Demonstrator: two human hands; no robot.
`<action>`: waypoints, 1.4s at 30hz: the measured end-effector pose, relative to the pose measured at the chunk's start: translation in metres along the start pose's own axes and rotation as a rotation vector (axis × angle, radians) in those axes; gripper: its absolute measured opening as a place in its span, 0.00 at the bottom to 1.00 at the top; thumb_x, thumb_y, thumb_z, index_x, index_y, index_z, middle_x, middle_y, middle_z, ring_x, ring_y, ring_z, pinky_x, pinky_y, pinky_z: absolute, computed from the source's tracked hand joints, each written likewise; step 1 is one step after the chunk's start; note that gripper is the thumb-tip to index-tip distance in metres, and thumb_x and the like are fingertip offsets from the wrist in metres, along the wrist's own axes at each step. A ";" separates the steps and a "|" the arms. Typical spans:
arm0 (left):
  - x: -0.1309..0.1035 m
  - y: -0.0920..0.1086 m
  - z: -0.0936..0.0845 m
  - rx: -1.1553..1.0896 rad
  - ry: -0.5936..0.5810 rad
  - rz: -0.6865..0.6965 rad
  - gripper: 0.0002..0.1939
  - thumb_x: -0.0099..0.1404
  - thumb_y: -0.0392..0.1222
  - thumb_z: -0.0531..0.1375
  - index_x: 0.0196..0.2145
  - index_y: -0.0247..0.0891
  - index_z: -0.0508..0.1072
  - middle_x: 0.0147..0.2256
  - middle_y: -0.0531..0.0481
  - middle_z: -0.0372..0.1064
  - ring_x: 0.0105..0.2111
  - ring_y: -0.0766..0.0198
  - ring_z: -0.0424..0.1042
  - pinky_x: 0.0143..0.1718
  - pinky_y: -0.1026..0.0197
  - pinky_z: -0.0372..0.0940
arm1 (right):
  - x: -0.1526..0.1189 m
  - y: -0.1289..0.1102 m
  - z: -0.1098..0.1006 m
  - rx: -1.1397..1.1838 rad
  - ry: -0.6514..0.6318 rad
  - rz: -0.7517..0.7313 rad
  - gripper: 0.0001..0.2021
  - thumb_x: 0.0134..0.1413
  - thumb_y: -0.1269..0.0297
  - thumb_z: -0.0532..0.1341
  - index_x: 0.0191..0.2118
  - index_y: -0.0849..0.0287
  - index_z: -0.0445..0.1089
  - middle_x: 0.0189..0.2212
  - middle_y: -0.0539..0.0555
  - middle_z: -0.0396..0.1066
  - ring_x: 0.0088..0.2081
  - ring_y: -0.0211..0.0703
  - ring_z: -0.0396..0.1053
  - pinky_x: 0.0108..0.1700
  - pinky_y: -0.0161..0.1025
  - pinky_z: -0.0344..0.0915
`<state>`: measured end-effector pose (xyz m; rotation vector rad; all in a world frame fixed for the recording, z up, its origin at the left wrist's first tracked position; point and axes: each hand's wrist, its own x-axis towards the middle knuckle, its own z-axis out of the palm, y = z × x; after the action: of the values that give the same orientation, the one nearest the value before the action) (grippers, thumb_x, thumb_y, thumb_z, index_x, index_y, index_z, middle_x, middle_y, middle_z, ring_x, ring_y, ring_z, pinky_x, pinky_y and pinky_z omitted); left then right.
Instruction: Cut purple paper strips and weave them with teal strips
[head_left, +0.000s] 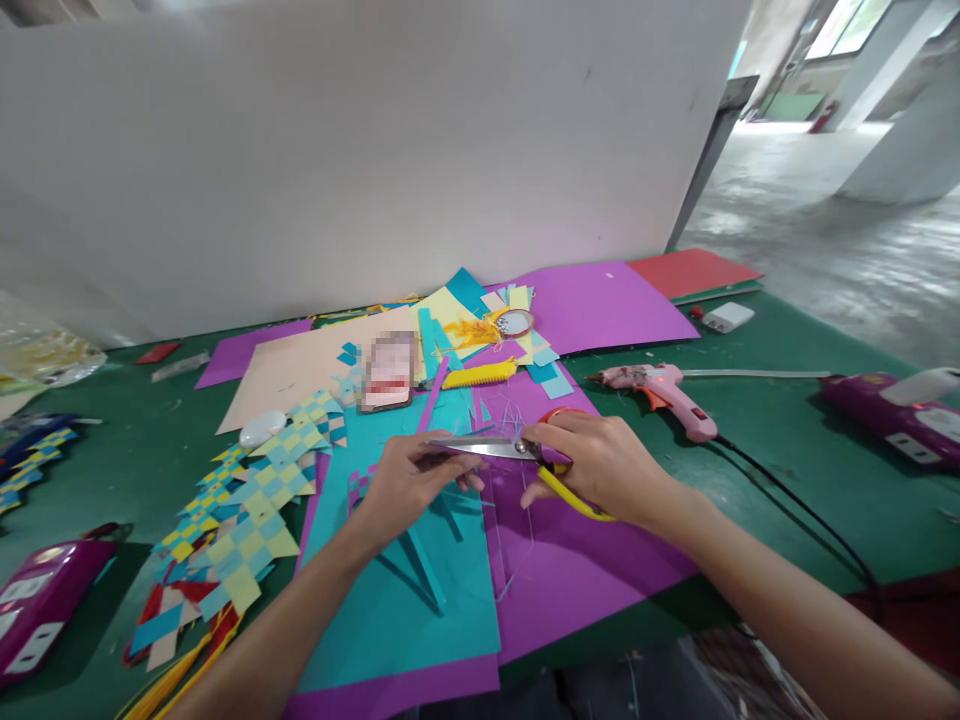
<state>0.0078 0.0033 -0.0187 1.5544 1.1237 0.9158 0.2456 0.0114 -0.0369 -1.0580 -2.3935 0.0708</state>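
My right hand (600,465) is closed round the yellow and red handles of a pair of scissors (499,448), whose blades point left. The blades reach my left hand (409,480), which pinches a woven purple and teal paper piece (360,487). Teal strips (426,570) hang below my left fingers. Under both hands lie a teal sheet (405,630) and a purple sheet (570,600), with thin paper slivers scattered on the purple one. Just beyond the hands are a yellow cutter (480,374) and a phone (388,372) with a blurred screen.
A pink glue gun (667,395) with a black cord lies at the right, near a purple power strip (892,415). Woven yellow and blue paper pieces (255,510) spread at the left, beside another purple power strip (52,600). A white panel (360,150) stands behind.
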 end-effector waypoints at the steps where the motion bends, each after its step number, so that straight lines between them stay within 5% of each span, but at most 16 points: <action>1: 0.000 0.001 0.000 -0.002 -0.002 -0.001 0.05 0.59 0.39 0.64 0.29 0.35 0.78 0.23 0.50 0.77 0.23 0.64 0.76 0.27 0.67 0.70 | 0.000 0.000 0.000 0.007 0.001 0.007 0.24 0.56 0.40 0.56 0.39 0.60 0.73 0.26 0.53 0.72 0.28 0.42 0.69 0.28 0.35 0.52; 7: -0.001 0.003 -0.005 -0.077 -0.015 0.022 0.05 0.62 0.40 0.64 0.30 0.36 0.78 0.25 0.50 0.76 0.26 0.64 0.75 0.28 0.66 0.70 | 0.001 0.004 -0.006 0.081 0.017 0.183 0.21 0.55 0.45 0.59 0.43 0.58 0.71 0.30 0.54 0.74 0.29 0.42 0.70 0.30 0.35 0.55; 15: 0.005 0.002 -0.021 -0.448 0.055 0.147 0.12 0.64 0.43 0.60 0.25 0.34 0.71 0.22 0.53 0.67 0.21 0.69 0.67 0.23 0.67 0.62 | 0.002 0.017 -0.012 0.020 0.010 0.442 0.17 0.56 0.53 0.60 0.47 0.57 0.68 0.30 0.54 0.74 0.29 0.46 0.71 0.29 0.36 0.56; 23: 0.009 0.003 -0.024 -0.419 0.251 -0.051 0.15 0.66 0.48 0.58 0.25 0.37 0.65 0.17 0.56 0.65 0.13 0.70 0.62 0.14 0.69 0.55 | 0.001 0.014 0.002 -0.117 -0.055 0.414 0.16 0.56 0.60 0.59 0.49 0.56 0.68 0.36 0.57 0.75 0.38 0.50 0.72 0.36 0.39 0.61; 29: 0.008 0.001 -0.021 -0.274 0.269 -0.020 0.15 0.64 0.49 0.60 0.26 0.37 0.65 0.18 0.58 0.61 0.14 0.73 0.60 0.13 0.70 0.55 | -0.004 0.002 0.012 -0.107 -0.153 0.362 0.23 0.55 0.65 0.58 0.57 0.62 0.60 0.37 0.60 0.74 0.37 0.51 0.72 0.35 0.40 0.62; 36: 0.003 0.006 -0.020 -0.158 0.296 0.070 0.15 0.65 0.46 0.59 0.24 0.37 0.65 0.19 0.55 0.66 0.18 0.69 0.65 0.19 0.67 0.63 | 0.008 -0.021 -0.018 -0.140 -0.263 0.152 0.07 0.56 0.73 0.56 0.36 0.61 0.71 0.34 0.62 0.73 0.40 0.52 0.70 0.39 0.43 0.63; 39: 0.002 0.009 -0.018 -0.109 0.321 0.097 0.15 0.65 0.45 0.59 0.24 0.37 0.65 0.18 0.55 0.66 0.18 0.69 0.66 0.20 0.66 0.64 | 0.025 -0.040 -0.024 0.117 -0.183 0.208 0.12 0.62 0.61 0.54 0.35 0.59 0.73 0.32 0.57 0.74 0.34 0.45 0.70 0.34 0.39 0.62; 42: 0.003 0.010 -0.017 -0.121 0.336 0.114 0.14 0.65 0.44 0.60 0.23 0.37 0.65 0.18 0.56 0.64 0.18 0.70 0.65 0.20 0.66 0.64 | 0.041 -0.054 -0.018 0.527 -0.350 0.170 0.18 0.61 0.54 0.55 0.26 0.59 0.72 0.21 0.49 0.68 0.23 0.35 0.62 0.24 0.34 0.55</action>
<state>-0.0048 0.0095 -0.0050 1.4097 1.1952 1.3349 0.1947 0.0004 0.0098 -1.0441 -2.3611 0.9605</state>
